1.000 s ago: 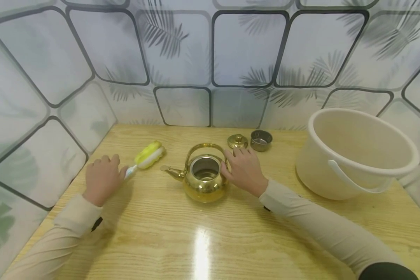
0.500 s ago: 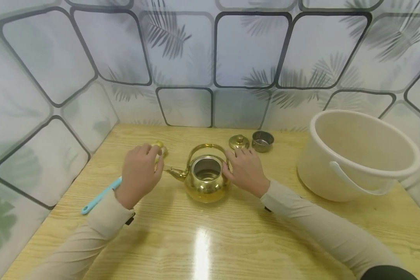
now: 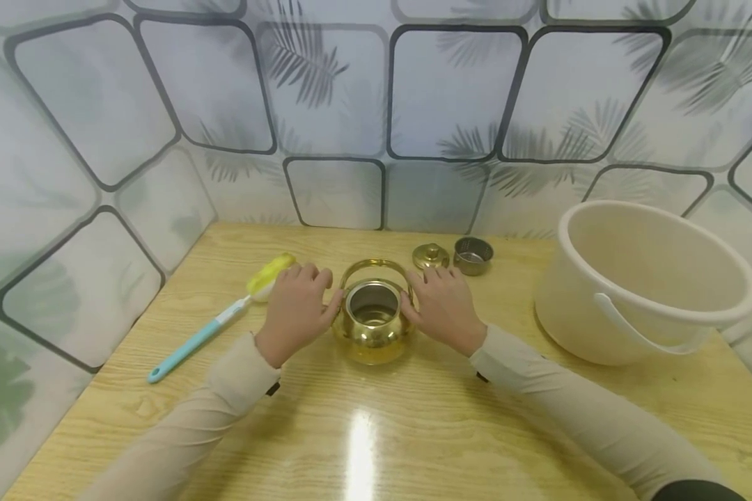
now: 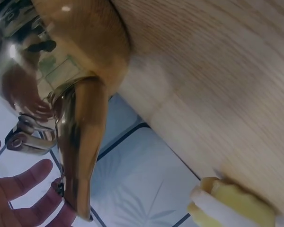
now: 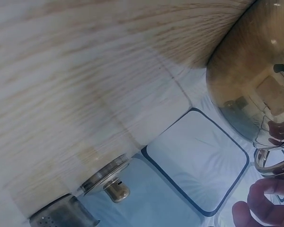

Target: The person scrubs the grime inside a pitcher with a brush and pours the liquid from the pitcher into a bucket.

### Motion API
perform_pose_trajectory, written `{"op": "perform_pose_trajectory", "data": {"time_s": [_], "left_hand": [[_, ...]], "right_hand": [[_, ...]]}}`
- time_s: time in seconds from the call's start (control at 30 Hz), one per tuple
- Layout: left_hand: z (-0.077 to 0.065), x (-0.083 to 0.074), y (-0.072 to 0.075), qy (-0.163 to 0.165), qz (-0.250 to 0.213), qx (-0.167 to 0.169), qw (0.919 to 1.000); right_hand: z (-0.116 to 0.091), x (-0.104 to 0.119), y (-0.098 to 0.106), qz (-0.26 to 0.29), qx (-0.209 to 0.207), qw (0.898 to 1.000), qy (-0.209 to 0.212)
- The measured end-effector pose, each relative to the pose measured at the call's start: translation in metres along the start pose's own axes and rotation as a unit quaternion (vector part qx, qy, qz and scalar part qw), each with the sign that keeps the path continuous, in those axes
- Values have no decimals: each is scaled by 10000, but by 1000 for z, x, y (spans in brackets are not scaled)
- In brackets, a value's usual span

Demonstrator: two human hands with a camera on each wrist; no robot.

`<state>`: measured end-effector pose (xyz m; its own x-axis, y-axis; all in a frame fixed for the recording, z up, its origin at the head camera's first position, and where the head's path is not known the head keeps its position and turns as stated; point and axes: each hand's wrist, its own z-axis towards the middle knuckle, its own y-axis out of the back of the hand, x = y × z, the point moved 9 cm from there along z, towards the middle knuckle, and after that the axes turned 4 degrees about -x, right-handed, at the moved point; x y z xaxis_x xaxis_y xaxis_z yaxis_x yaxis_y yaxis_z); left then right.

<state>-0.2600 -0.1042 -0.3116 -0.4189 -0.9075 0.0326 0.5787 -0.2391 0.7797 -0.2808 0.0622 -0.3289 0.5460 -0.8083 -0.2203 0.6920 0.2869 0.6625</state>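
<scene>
A shiny gold kettle (image 3: 374, 342) stands upright and lidless on the wooden table, its arched handle (image 3: 379, 263) raised. My left hand (image 3: 301, 309) is at its left side, covering the spout in the head view. In the left wrist view the fingers (image 4: 26, 184) are loosely extended beside the spout (image 4: 83, 142), near its tip. My right hand (image 3: 445, 303) holds the kettle's right side, thumb at the body near the handle's base. Curled fingers (image 5: 267, 201) show close below the handle hinge (image 5: 270, 163) in the right wrist view.
A sponge brush with a blue handle (image 3: 194, 348) lies to the left, its yellow head (image 3: 269, 271) partly behind my left hand. Behind the kettle sit its gold lid (image 3: 430, 256) and a metal strainer (image 3: 473, 256). A large cream bucket (image 3: 583, 306) stands at right, before a patterned wall.
My left hand has let go of the brush, leaving it on the table, and moved right to the kettle's spout. My right hand has stayed at the kettle.
</scene>
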Motion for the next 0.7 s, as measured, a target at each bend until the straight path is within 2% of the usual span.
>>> {"op": "perform_pose_trajectory", "data": {"time_s": [0.4, 0.57, 0.7], "left_hand": [[0, -4, -10, -65, 184, -104, 9998], [1, -5, -13, -99, 289, -142, 9994], [2, -6, -15, -83, 335, -140, 9993]], "right_hand": [[5, -7, 5, -10, 266, 9996, -130], [21, -22, 21, 72, -231, 9994, -229], [34, -36, 25, -11, -529, 9983, -250]]}}
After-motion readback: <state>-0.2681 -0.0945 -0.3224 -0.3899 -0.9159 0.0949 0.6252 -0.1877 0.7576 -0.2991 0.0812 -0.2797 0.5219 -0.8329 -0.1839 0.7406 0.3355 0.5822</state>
